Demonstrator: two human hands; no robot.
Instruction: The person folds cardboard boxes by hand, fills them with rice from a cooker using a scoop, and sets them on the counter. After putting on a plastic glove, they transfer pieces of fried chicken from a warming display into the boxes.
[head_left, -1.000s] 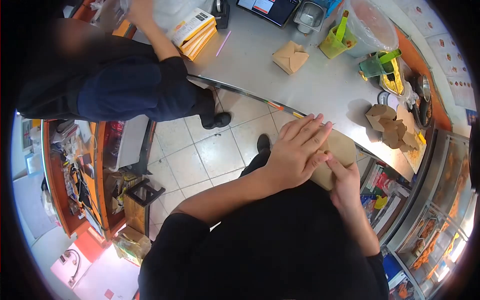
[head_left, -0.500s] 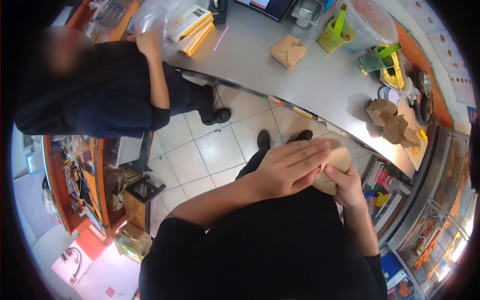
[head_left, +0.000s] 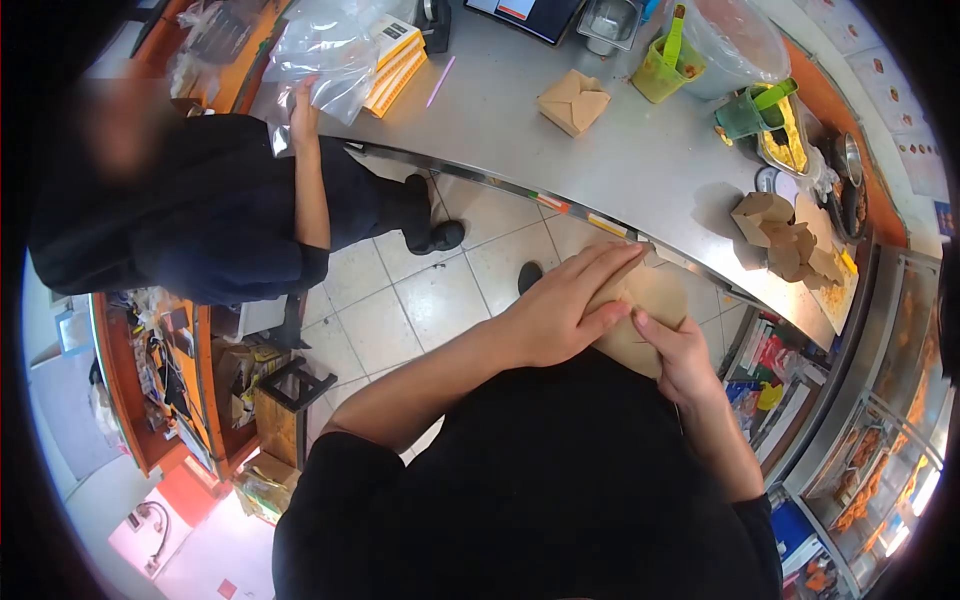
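A brown cardboard takeout box (head_left: 652,300), partly folded, is held in front of my body at the near side of the counter. My left hand (head_left: 565,310) presses along its left side, fingers stretched together and thumb on the card. At the lower right edge, my right hand (head_left: 680,355) grips it with the thumb on top and the fingers hidden beneath. A closed box (head_left: 574,103) of the same card sits on the counter. Several opened boxes (head_left: 785,240) lie nested at the counter's right end.
The steel counter (head_left: 500,110) runs across the top. On it are green tubs (head_left: 668,70), a clear bucket (head_left: 735,45), yellow cartons (head_left: 398,70) and a pink pen-like stick (head_left: 440,82). A co-worker (head_left: 200,200) at left handles a clear plastic bag (head_left: 335,55). A glass food case (head_left: 880,460) stands right.
The box has turned and shows more of its surface. My left hand has shifted left and up, its thumb now on the card. The co-worker's hand has lowered with the plastic bag.
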